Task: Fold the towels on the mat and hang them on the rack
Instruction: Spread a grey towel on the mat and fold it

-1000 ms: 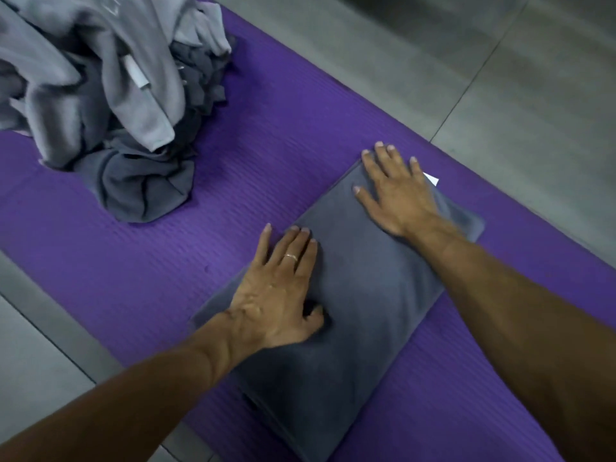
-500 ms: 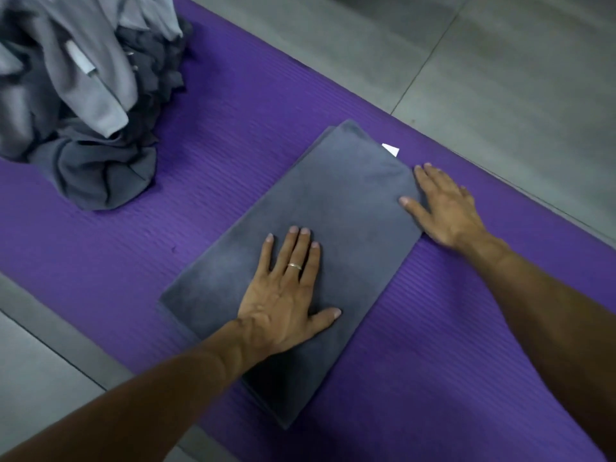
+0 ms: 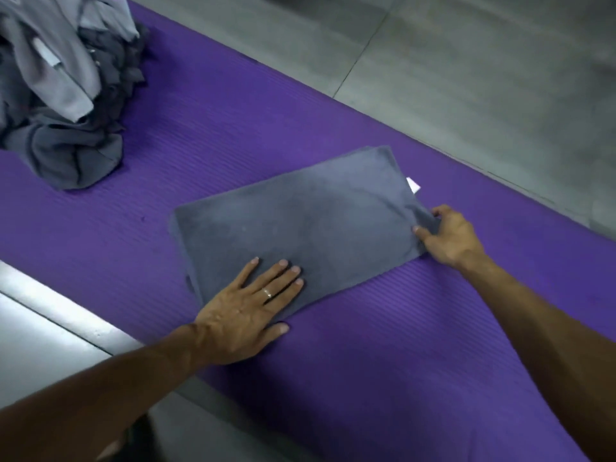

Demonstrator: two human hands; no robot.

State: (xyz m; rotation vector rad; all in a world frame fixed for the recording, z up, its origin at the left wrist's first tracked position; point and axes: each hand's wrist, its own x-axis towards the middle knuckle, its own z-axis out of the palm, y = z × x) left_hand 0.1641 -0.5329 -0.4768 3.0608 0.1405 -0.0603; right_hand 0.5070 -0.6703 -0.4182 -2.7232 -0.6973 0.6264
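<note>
A dark grey towel (image 3: 300, 221), folded into a flat rectangle, lies on the purple mat (image 3: 233, 121). A small white tag (image 3: 413, 185) sticks out at its right end. My left hand (image 3: 250, 311) lies flat with straight fingers on the towel's near edge, a ring on one finger. My right hand (image 3: 448, 235) pinches the towel's right near corner between thumb and fingers. No rack is in view.
A heap of unfolded light and dark grey towels (image 3: 63, 95) sits on the mat at the far left. Grey tiled floor (image 3: 466, 78) lies beyond the mat's far edge and also at the near left.
My right hand has gone from lying flat beside the towel's right end to pinching its corner. My left hand slid toward the towel's near edge. The view shifted, so the towel appears turned.
</note>
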